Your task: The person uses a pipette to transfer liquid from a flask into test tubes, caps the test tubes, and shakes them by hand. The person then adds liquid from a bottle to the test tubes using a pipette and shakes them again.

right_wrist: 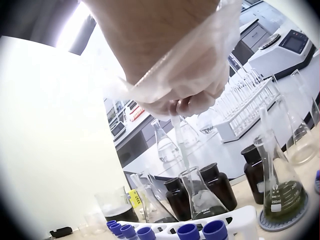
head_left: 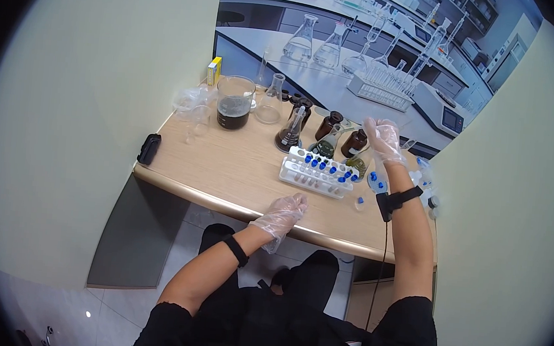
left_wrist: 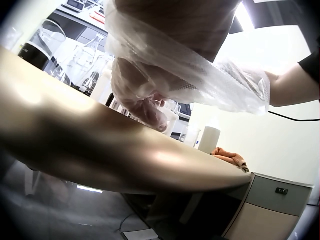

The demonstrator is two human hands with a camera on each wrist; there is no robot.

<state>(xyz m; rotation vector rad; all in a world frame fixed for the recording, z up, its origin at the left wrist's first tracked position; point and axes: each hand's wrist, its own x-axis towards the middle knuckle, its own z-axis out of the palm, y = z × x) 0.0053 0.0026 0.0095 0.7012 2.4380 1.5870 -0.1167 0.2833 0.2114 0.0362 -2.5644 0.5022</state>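
My gloved right hand is raised over the right side of the table. It pinches a clear plastic dropper, which points down and overlaps the mouth of a conical flask in the right wrist view. Beside that flask, another conical flask holds green liquid. In front of the flasks stands a white test tube rack with several blue-capped tubes. My gloved left hand rests at the table's front edge near the rack, its fingers loosely curled with nothing visible in them.
Brown bottles stand behind the flasks. At the back left are a large beaker of dark liquid and an Erlenmeyer flask. Loose blue caps lie in a round dish at right. A black object sits at the left edge.
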